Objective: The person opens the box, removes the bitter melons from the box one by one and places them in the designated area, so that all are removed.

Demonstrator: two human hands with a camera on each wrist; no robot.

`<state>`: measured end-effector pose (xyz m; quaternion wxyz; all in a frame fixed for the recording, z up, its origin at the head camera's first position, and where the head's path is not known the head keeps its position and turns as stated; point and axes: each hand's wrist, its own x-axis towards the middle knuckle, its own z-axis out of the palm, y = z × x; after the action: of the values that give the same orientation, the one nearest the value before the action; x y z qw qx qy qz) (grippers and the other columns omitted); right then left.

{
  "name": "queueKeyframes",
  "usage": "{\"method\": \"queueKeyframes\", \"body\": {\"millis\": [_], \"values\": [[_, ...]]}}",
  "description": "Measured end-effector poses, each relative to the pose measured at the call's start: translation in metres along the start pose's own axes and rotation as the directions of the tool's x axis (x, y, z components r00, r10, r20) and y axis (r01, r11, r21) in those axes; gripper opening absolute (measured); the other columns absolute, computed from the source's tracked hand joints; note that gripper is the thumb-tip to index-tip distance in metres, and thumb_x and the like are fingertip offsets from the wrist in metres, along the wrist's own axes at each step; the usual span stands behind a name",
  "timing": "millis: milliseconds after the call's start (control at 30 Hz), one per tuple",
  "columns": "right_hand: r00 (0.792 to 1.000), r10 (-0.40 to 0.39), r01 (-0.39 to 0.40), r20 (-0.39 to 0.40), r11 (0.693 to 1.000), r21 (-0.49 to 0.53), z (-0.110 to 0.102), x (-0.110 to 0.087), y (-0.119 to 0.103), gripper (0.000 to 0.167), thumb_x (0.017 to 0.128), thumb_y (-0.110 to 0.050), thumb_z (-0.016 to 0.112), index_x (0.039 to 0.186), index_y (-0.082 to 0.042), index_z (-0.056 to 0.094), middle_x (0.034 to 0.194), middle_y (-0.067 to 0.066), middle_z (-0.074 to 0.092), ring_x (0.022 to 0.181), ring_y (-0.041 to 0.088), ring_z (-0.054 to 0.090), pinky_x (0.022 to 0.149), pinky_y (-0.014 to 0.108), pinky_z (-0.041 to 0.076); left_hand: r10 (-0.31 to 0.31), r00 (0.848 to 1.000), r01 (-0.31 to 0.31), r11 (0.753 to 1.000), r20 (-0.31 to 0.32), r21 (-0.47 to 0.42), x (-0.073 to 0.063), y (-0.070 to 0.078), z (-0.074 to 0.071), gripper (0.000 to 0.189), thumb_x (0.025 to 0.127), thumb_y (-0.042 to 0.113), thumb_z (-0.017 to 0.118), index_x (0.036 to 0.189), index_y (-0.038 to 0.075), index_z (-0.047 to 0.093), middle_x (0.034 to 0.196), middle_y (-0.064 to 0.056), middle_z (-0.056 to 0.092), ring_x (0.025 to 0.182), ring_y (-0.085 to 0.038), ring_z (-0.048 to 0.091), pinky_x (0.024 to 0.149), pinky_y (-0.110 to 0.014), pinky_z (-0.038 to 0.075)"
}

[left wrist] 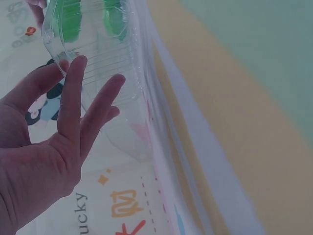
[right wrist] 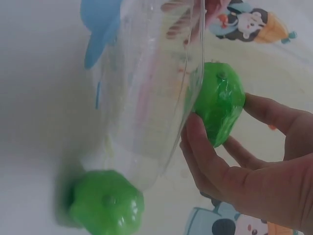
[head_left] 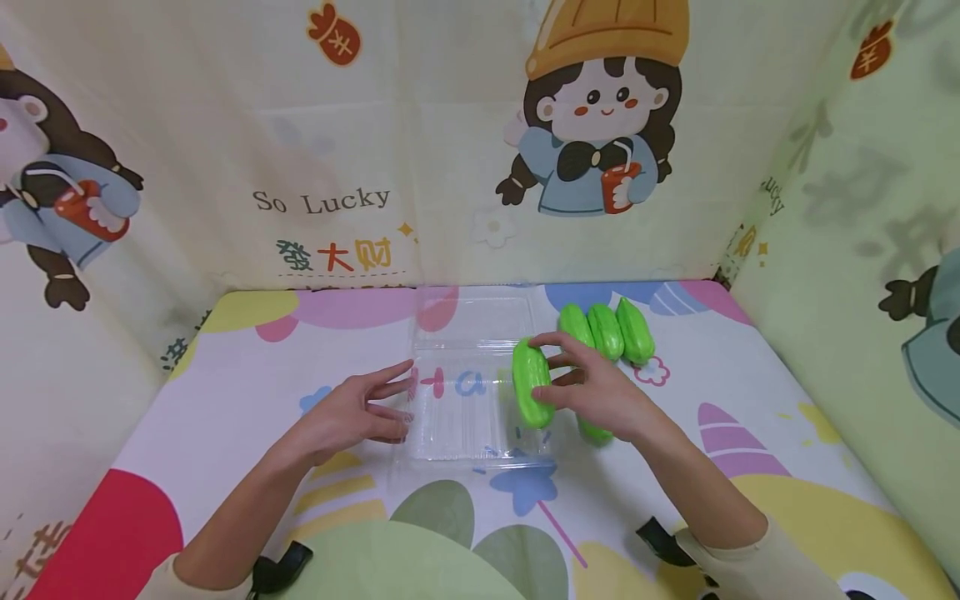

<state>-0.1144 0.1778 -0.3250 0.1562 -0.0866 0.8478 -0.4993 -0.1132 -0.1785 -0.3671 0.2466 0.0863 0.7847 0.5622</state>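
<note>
My right hand [head_left: 600, 392] pinches a bright green plastic cucumber [head_left: 531, 387] between thumb and fingers, over the right side of a clear plastic clamshell box [head_left: 450, 425]. In the right wrist view this held cucumber [right wrist: 217, 103] is at the box's upper edge, and another cucumber [right wrist: 107, 203] lies outside the box. My left hand [head_left: 356, 417] is at the box's left side with its fingers spread. In the left wrist view its fingertips [left wrist: 78, 61] are at the clear wall; whether they press on it I cannot tell.
The box's lid [head_left: 472, 321] lies folded back toward the rear wall. Three green cucumbers [head_left: 635, 332] stand in a row behind my right hand, and one more [head_left: 595, 431] is partly hidden under it. A patterned cloth [head_left: 247, 400] covers the table; printed curtains [head_left: 450, 150] enclose it.
</note>
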Motion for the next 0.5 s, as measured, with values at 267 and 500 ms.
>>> {"method": "queueKeyframes", "body": {"millis": [267, 500], "values": [[1.0, 0.002, -0.003, -0.028, 0.998, -0.06, -0.027, -0.01, 0.008, 0.061, 0.093, -0.025, 0.078, 0.148, -0.028, 0.052, 0.149, 0.02, 0.054, 0.129, 0.04, 0.062, 0.093, 0.046, 0.059, -0.008, 1.0, 0.008, 1.0, -0.006, 0.013, 0.001, 0.001, 0.0, 0.092, 0.089, 0.005, 0.08, 0.166, 0.02, 0.031, 0.165, -0.016, 0.041, 0.117, -0.032, 0.072, 0.085, -0.036, 0.061], [0.999, 0.003, -0.009, -0.054, 0.995, -0.1, -0.043, -0.015, 0.015, 0.063, 0.094, -0.026, 0.078, 0.151, -0.026, 0.05, 0.15, 0.022, 0.053, 0.132, 0.042, 0.059, 0.098, 0.052, 0.056, -0.001, 1.0, 0.001, 1.0, 0.002, -0.002, 0.001, 0.001, 0.0, 0.092, 0.089, 0.003, 0.079, 0.166, 0.019, 0.03, 0.165, -0.017, 0.039, 0.117, -0.034, 0.071, 0.087, -0.038, 0.062]]}}
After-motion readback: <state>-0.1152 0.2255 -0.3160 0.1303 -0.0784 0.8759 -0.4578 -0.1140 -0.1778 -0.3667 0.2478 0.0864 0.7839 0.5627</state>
